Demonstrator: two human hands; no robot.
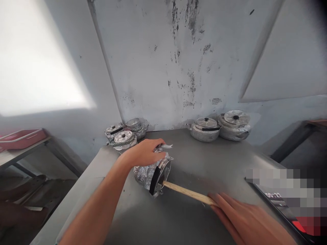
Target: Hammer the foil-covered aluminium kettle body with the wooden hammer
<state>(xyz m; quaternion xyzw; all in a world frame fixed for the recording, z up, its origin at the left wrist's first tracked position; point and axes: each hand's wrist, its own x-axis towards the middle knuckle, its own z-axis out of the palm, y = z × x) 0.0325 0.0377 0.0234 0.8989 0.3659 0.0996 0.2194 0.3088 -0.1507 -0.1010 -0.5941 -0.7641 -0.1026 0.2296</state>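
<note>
Room: a stained, pale wall (158, 68) fills the upper frame, with a bright patch at upper left.
Worktop: the grey metal worktop (194, 160) runs from the centre to the lower edge, dull and scuffed.
Kettle: a small crinkled metal kettle (145, 175) lies on its side at centre, lid end facing right.
Left hand: the left hand (144, 153) lies on top of the kettle, its grip curled over the body and pinning it down.
Right hand: the right hand (245, 217), at lower right, has its grip closed on the near end of a wooden stick (186, 192), whose far end meets the kettle's lid end.
Doing it well: the round body probably needs firm downward pressure, with the stick kept in line, or it may roll.
Behind: there are lidded pots at back left (122, 137) and back right (205, 129).
Edges: a red tray (22, 137) sits at far left and a dark device (281, 204) at lower right.
</note>
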